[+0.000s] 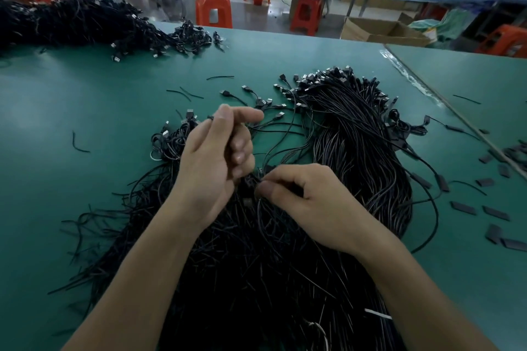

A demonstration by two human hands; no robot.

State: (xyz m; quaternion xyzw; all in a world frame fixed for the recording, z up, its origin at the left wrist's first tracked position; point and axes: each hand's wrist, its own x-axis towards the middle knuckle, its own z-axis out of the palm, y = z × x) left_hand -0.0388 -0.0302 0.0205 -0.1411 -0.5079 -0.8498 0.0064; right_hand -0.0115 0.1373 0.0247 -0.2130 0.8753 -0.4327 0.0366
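Note:
A big heap of thin black USB cables (356, 134) lies on the green table (85, 111), plugs fanned out at the far end. Loose black wire ties (242, 265) cover the near part. My left hand (216, 157) is raised over the heap with its fingers curled round a small coiled black cable (247, 179) at its lower edge. My right hand (308, 194) meets it from the right, thumb and forefinger pinching a thin black tie at that coil. The coil itself is mostly hidden between the two hands.
Finished small cable bundles (171, 139) sit just left of my left hand. A large dark pile of cables (71, 20) fills the far left. Flat black sleeves (496, 212) are scattered at the right. Orange stools (213, 8) and a cardboard box (382, 30) stand beyond the table.

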